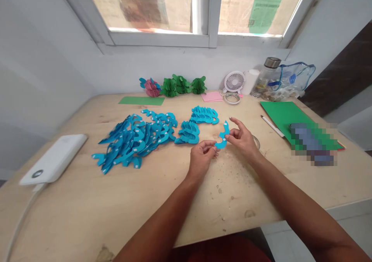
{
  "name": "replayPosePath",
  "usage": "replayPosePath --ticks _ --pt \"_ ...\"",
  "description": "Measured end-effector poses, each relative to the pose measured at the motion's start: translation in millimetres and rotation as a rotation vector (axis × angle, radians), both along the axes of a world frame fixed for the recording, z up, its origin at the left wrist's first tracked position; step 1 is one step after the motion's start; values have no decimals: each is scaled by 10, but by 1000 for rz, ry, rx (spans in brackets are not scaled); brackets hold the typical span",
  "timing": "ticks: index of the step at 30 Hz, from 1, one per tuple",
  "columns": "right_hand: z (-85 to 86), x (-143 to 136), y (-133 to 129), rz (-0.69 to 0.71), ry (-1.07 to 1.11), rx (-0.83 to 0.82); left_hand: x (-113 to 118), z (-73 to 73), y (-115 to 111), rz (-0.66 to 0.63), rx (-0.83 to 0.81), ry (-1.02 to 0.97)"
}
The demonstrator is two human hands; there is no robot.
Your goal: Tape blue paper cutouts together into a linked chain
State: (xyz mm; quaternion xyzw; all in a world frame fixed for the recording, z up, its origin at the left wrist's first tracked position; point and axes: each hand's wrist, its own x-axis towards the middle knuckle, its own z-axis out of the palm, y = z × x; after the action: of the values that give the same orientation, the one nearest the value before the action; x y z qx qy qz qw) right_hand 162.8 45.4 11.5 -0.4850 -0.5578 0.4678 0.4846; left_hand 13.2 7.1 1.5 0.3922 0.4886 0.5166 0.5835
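A curved blue paper cutout (222, 143) with small white patches is held between both hands, just above the table. My left hand (202, 155) pinches its lower left end between thumb and fingers. Higher up along the right side, my right hand (240, 138) grips the same cutout, its index finger stretched away. To the left lies a loose heap of similar blue paper cutouts (139, 136), many with white patches. Two neater folded blue bundles, a nearer one (187, 133) and a farther one (204, 115), sit between the heap and my hands.
Green paper figures (181, 85) and a pink one (152, 88) line the wall. Behind stand a small fan (234, 82) and a bottle (265, 78); a tape roll (231, 98) lies before them. Green sheets (286, 113) and a white pen (272, 126) are right, a power bank (55, 159) left.
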Motion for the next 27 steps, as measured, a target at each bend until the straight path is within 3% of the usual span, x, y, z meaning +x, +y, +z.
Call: replayPosePath --ticks 14,22,24,27 --pt "-27 7 1 5 -92 64 -13 -5 20 -78 -73 24" --pt "132 -50 -69 -130 -8 112 -36 6 56 134 -43 -20" --pt "143 -59 -89 -52 31 82 -43 5 66 173 -48 -32" --pt "116 -89 -118 182 59 -21 -46 2 66 187 -34 -42"
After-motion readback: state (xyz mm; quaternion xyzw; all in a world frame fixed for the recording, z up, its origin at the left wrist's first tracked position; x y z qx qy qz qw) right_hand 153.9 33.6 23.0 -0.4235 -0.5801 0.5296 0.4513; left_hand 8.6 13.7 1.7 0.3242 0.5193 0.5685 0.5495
